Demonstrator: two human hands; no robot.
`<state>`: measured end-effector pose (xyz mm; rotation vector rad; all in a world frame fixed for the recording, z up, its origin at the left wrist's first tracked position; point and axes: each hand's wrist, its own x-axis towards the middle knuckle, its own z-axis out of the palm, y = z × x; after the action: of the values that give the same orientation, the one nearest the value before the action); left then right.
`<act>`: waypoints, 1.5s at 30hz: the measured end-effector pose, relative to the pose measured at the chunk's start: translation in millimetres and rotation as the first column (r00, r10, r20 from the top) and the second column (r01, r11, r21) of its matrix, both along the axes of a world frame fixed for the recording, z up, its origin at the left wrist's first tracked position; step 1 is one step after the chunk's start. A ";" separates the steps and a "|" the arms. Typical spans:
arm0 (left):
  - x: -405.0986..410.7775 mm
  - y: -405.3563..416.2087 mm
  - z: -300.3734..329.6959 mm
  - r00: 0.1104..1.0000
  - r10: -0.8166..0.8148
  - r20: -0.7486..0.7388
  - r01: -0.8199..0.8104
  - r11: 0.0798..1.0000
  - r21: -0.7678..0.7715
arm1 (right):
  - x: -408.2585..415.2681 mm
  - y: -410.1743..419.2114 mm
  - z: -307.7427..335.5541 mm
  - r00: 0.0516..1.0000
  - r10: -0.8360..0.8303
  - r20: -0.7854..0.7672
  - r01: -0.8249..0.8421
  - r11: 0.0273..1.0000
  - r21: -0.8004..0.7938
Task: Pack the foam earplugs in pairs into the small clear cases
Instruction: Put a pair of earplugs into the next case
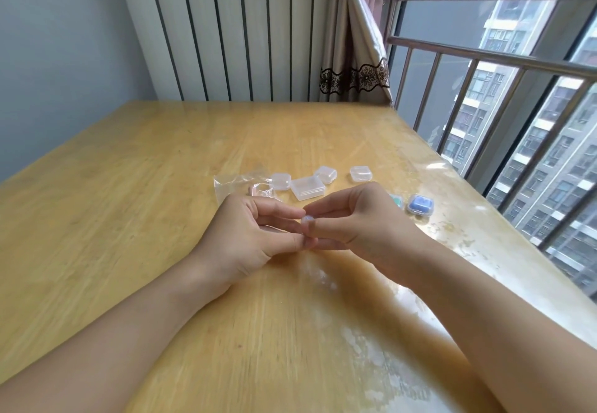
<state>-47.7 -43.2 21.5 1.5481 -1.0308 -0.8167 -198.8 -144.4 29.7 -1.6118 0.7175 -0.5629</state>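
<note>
Case [306,220] pinched between both hands' fingertips above table [129,186].

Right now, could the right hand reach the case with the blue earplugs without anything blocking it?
Probably yes. The blue-filled case lies on the table just right of the right hand, with bare wood between. But that hand and the left hand pinch a small clear piece, which must go first.

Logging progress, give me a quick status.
Left hand and right hand pinch one small clear case. Filled blue case set aside. Nothing blocking.
</note>
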 end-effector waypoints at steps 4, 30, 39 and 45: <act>3.1 -0.3 -1.1 1.000 -0.005 0.020 0.005 1.000 -0.006 | 2.0 -8.6 0.7 0.999 0.043 -0.033 -0.043 0.999 0.000; 70.5 -5.1 5.8 0.730 0.385 0.565 -0.354 0.920 -0.169 | 9.4 -20.2 -9.1 0.987 -0.159 -0.020 0.081 0.601 -0.795; 68.2 -12.5 -6.7 0.765 0.086 0.639 -0.149 0.988 0.045 | 62.5 13.0 -18.7 0.944 -0.213 -0.252 -0.147 0.414 -0.898; 66.5 -12.8 -9.1 0.770 0.008 0.638 -0.116 0.985 0.127 | 66.3 9.0 -20.5 0.894 -0.279 -0.350 -0.194 0.462 -0.866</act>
<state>18.8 -56.0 12.4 2.0579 -1.4104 -0.3134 -132.4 -135.4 9.2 -2.8251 0.8621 -0.6583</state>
